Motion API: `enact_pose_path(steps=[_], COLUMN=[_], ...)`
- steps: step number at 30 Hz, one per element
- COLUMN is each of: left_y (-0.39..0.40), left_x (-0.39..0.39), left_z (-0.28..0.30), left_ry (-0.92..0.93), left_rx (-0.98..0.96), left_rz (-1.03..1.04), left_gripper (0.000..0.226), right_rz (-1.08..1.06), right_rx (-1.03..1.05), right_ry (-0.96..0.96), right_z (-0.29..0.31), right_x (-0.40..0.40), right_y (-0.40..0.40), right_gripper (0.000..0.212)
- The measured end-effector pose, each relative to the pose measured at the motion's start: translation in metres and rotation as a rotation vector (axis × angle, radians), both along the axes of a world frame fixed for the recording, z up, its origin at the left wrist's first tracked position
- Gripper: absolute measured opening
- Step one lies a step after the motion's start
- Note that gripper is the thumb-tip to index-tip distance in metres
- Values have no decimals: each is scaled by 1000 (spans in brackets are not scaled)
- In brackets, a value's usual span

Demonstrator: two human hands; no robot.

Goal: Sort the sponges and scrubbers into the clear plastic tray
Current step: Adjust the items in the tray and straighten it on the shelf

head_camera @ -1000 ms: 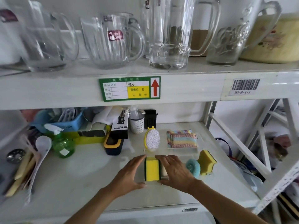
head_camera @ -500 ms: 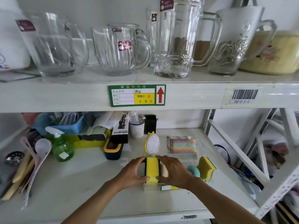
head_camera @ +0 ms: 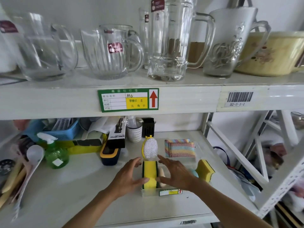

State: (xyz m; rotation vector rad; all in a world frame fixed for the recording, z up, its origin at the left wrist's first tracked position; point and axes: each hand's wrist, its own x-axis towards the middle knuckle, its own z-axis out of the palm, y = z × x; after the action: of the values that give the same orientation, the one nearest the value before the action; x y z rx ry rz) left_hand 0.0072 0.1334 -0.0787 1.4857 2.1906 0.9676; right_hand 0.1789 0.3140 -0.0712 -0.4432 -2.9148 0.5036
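A yellow sponge with green sides stands on edge in the clear plastic tray on the lower shelf. My left hand holds the sponge's left side, thumb across its front. To the sponge's right, my right hand hovers over the tray with its fingers spread and nothing in them. A beige piece lies in the tray under that hand. Behind the tray a silver scrubber with a yellow rim stands upright. Striped scrub pads, a yellow sponge and a teal round sponge lie to the right.
A navy and yellow box, a green spray bottle, a blue basket and spoons crowd the shelf's left. Glass mugs stand on the upper shelf. A white diagonal brace closes the right side.
My right hand has lifted off the yellow sponge and spread its fingers. My left hand stays against the sponge. The tray's front label has come into sight.
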Motion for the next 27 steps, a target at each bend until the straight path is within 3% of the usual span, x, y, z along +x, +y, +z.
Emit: enact_pose_path(steps=[5,8,13,16,21,27], left_y=[22,48,84,100,115,122], left_x=[6,24,57,76,90,92], left_z=[10,23,32,31,19,12], left_ry=[287,399,729,935,1121,1147], left_rx=[345,360,146,-87,-545,-632], left_rz=[128,126,-13,-76,-85,-51], left_gripper=[26,16,14,16,26,27], right_rz=[-207,-381,-386,-364,-415,-416], right_rx=[233,325,565,658,631,490], right_ry=[174,127,-274,-408,-457,-353], right_z=[9,16,17,8,-3,-7], right_x=[25,39,49,50,49,39], right_y=[34,47,47,42,35,26], right_gripper=[45,27,40,38,35,39])
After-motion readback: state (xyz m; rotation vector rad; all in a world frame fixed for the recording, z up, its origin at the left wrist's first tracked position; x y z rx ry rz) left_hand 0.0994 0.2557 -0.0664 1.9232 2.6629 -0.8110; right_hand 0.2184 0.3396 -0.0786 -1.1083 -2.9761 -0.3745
